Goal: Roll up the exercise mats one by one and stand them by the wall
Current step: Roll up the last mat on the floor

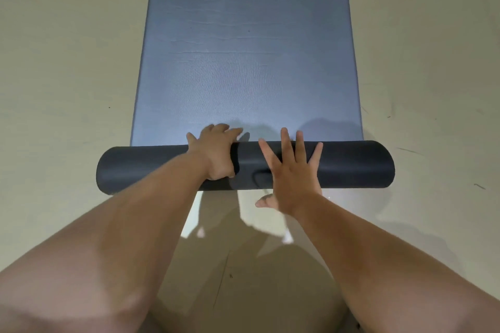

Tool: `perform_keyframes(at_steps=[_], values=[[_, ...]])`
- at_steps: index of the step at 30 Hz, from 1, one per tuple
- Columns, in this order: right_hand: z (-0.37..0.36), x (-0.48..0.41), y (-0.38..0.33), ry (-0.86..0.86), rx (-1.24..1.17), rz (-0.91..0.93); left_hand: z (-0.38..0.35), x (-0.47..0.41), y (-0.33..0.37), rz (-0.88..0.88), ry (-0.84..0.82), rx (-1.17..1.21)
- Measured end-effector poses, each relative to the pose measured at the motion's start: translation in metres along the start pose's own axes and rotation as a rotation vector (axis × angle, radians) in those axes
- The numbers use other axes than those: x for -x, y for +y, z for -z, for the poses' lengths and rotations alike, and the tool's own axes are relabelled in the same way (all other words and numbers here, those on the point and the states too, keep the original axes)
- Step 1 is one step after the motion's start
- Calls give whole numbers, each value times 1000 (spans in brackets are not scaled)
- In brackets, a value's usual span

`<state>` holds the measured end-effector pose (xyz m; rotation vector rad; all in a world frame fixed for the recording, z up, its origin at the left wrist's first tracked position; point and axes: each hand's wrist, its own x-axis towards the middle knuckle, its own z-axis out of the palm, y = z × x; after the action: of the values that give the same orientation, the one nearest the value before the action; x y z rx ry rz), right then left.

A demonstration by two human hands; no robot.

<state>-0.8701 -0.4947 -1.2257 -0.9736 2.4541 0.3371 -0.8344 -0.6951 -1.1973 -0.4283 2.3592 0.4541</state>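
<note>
The light is moderate and flat, with a yellowish-green cast on the floor point(54, 62). It falls from above and behind the camera. A broad dark shadow fills the lower centre, broken by a bright patch just below the rolled end of the mat point(249, 76). Soft shadows of the left hand point(216, 154) and right hand point(292, 178) lie on the flat sheet just above them. A pale sheen crosses the mat's middle. Wide-angle bending bows the mat's sides and swells the forearms point(94, 265) in the bottom corners, and detail is slightly soft throughout.
</note>
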Motion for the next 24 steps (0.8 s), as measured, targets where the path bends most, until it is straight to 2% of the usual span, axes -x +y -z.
perform_keyframes(at_steps=[3, 5, 6, 8, 11, 16, 20, 24], values=[[16, -26, 7, -37, 26, 0, -12, 16, 11, 83, 301, -13], [27, -40, 10, -83, 42, -1, -33, 32, 20, 47, 499, -49], [31, -45, 12, -95, 47, -4, -48, 38, 23, -5, 545, -75], [40, -54, 14, -107, 46, -7, -76, 47, 23, -88, 468, -152], [45, -59, 16, -107, 36, 3, -96, 42, 14, -32, 257, -182], [20, -21, 24, 180, 16, 28, -69, 11, 13, -14, 230, -196], [3, -6, 24, 102, 85, 21, -24, -19, 5, -32, 155, -197], [1, -18, 11, 119, 24, 2, 1, -36, 3, -43, 78, -192]])
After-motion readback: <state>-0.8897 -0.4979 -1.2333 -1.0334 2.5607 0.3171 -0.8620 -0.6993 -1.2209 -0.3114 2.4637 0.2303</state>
